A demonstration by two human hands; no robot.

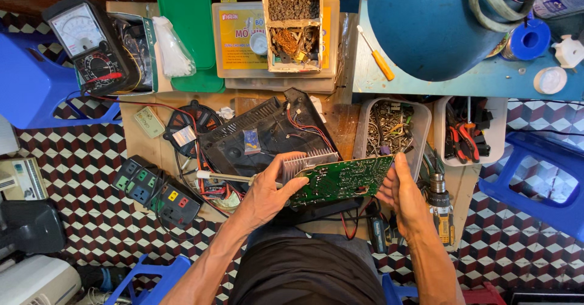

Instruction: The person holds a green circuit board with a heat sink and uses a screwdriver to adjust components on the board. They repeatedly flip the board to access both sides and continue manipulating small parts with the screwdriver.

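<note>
Hands grasping green circuit board (344,179), frame centre.
Left hand (272,189) grips heatsink end, right hand (401,190) the opposite edge, above black casing (261,131).

Two bare forearms are seen rising from the bottom of the frame, one at lower left, one at lower right. No sleeves are worn below the elbow. The left hand (271,189) and right hand (403,192) are bare, fingers uncovered. Dark brown-black cloth (304,274), plain and unmarked, is seen at bottom centre over the lap, with a strip of grey fabric (274,232) at its upper edge.
</note>
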